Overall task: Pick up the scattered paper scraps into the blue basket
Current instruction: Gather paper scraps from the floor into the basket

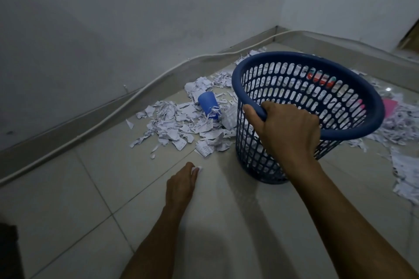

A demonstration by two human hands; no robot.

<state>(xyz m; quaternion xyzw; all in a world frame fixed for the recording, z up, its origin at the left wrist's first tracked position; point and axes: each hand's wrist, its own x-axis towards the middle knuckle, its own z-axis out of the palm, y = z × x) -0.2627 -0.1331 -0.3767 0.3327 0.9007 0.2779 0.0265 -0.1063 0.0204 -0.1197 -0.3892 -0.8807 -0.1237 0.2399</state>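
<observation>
The blue basket (340, 129) stands tilted on the tiled floor, its opening leaning toward me. My right hand (285, 129) grips its near rim, fingers curled over the edge. White paper shows through the basket's slots. A pile of torn paper scraps (179, 124) lies on the floor left of the basket, near the wall. My left hand (181, 183) reaches down to the floor short of that pile and pinches a small white scrap (196, 169) at its fingertips.
A blue plastic cup (207, 103) lies on its side among the scraps. More scraps (405, 172) and a pink sheet (389, 106) lie right of the basket. A white cable (108, 118) runs along the wall's foot. Something dark (9, 251) sits at the bottom left.
</observation>
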